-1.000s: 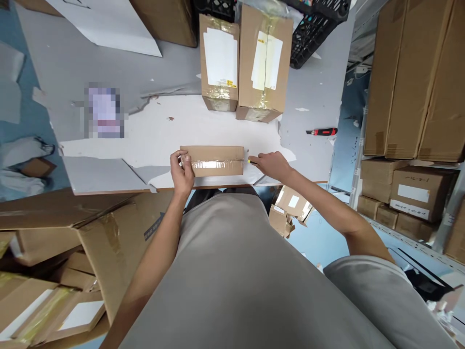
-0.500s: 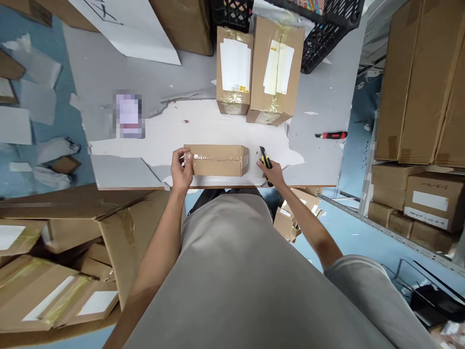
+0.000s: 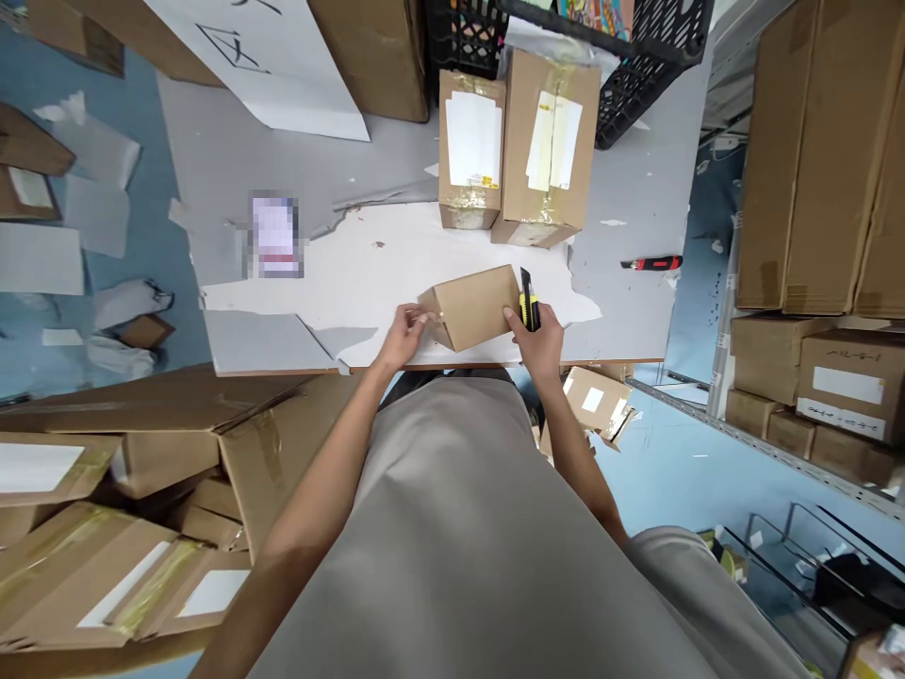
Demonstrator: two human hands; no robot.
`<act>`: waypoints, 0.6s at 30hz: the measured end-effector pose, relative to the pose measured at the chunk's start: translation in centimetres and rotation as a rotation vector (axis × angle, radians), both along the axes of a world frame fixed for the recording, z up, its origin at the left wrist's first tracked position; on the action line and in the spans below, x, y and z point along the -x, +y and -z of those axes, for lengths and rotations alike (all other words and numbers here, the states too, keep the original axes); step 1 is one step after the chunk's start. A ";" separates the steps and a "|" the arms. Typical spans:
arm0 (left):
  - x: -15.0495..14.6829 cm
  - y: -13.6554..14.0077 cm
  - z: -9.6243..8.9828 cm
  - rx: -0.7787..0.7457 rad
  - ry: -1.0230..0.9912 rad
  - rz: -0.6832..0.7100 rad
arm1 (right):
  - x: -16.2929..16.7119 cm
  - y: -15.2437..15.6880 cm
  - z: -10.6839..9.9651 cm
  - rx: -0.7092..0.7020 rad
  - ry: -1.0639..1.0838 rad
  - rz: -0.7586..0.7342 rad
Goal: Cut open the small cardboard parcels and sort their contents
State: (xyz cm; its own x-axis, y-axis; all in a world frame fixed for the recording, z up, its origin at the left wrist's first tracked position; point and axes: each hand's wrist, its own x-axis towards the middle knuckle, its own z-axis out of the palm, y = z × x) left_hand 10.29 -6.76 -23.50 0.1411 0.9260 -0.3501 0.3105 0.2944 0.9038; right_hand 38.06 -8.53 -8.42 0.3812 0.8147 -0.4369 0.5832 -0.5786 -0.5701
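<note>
A small cardboard box sits tilted on the white-covered table near its front edge, a plain side turned up. The fingers of my left hand are closed at its left end, where a bit of clear tape shows. My right hand has its fingers wrapped round a yellow and black box cutter, blade end pointing away from me. The thumb of that same hand presses against the right side of the box.
Two taped, labelled boxes stand at the back beside a black plastic crate. A red and black cutter lies at the right. A large open carton with several boxes is at the left front. Stacked boxes fill a right-hand shelf.
The box has been turned from its taped face to a plain one and shifted right. My left hand moved right along with it, and my right hand came up against it, cutter still held.
</note>
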 end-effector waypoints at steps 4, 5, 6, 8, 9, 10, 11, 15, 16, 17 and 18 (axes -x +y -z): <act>-1.9 1.7 -3.0 0.015 -0.025 0.032 | 1.2 0.2 -2.0 0.026 -0.276 -0.212; -2.0 2.3 -4.2 -0.021 -0.031 0.018 | 1.5 0.2 -2.1 0.035 -0.305 -0.230; -2.0 2.8 -5.4 -0.057 -0.041 0.015 | 1.7 0.1 -2.2 0.044 -0.325 -0.239; -1.9 3.8 -7.6 -0.104 -0.070 0.053 | 2.0 -0.1 -2.3 0.061 -0.360 -0.251; -1.9 4.2 -8.5 -0.118 -0.079 0.080 | 2.1 -0.3 -2.5 0.065 -0.379 -0.255; -2.0 4.6 -9.2 -0.127 -0.084 0.102 | 2.2 -0.6 -2.7 0.061 -0.396 -0.255; -2.1 5.0 -9.7 -0.131 -0.082 0.116 | 2.4 -0.9 -2.9 0.044 -0.406 -0.251; -2.6 6.0 -10.2 -0.111 -0.050 0.133 | 3.5 -2.7 -3.8 -0.086 -0.252 -0.290; -2.6 6.2 -10.1 -0.102 -0.044 0.136 | 3.9 -3.1 -4.0 -0.084 -0.182 -0.334; -2.6 6.4 -10.1 -0.094 -0.042 0.139 | 4.4 -3.5 -4.3 -0.060 -0.124 -0.386; -2.5 6.6 -10.0 -0.088 -0.043 0.140 | 4.9 -3.7 -4.5 -0.019 -0.091 -0.437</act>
State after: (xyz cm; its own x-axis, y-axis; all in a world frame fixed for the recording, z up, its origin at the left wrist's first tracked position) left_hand 12.79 -0.19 -13.50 0.2840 0.9231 -0.2593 0.3036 0.1700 0.9375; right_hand 33.18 -12.21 -3.96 0.0355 0.9155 -0.4007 0.8187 -0.2566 -0.5137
